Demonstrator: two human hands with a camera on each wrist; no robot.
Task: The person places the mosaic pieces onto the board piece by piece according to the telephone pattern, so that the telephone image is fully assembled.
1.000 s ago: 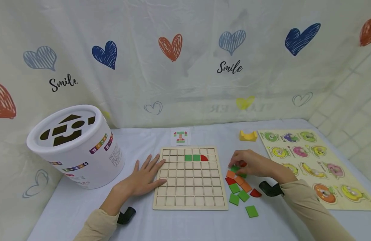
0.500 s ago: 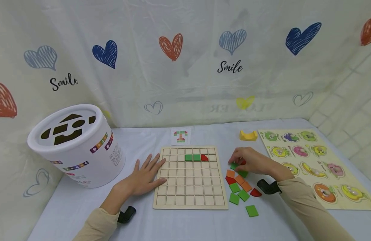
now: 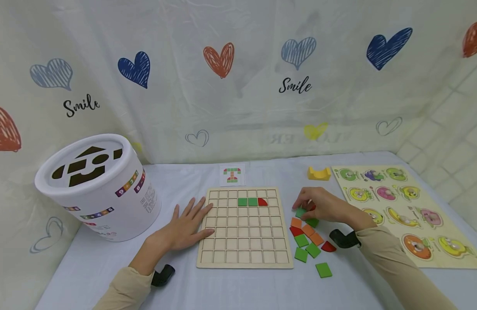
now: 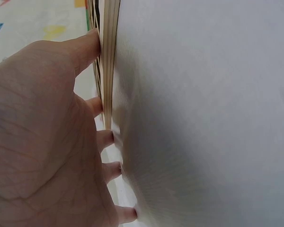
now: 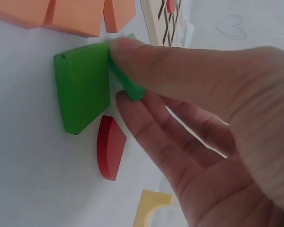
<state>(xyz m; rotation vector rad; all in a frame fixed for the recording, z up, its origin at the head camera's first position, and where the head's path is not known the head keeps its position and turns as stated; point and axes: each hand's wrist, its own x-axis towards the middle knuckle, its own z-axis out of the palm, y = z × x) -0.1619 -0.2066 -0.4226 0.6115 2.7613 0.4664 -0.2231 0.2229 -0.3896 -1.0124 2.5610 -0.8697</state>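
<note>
My left hand [image 3: 184, 228] lies flat with fingers spread, its thumb and fingertips on the left edge of a wooden grid board [image 3: 244, 257]. Two green square tiles [image 3: 247, 202] and a red quarter-circle tile [image 3: 263, 202] sit side by side in an upper row of the board. Right of the board, my right hand [image 3: 325, 204] pinches a green square tile [image 5: 128, 80] between thumb and index finger, tilted over the cloth. Beside it lie another green square tile [image 5: 83, 90] and a red quarter-circle tile [image 5: 112, 147].
Loose orange [image 3: 308, 230], red and green tiles lie below the right hand. A pattern card [image 3: 241, 178] stands behind the board. A yellow arch block [image 3: 319, 174] and a fruit puzzle board [image 3: 373, 172] are at the right. A white bucket [image 3: 141, 215] stands at the left.
My right hand has drawn back slightly toward the far side, and the green tile in its fingers has tilted up. The left hand has stayed put.
</note>
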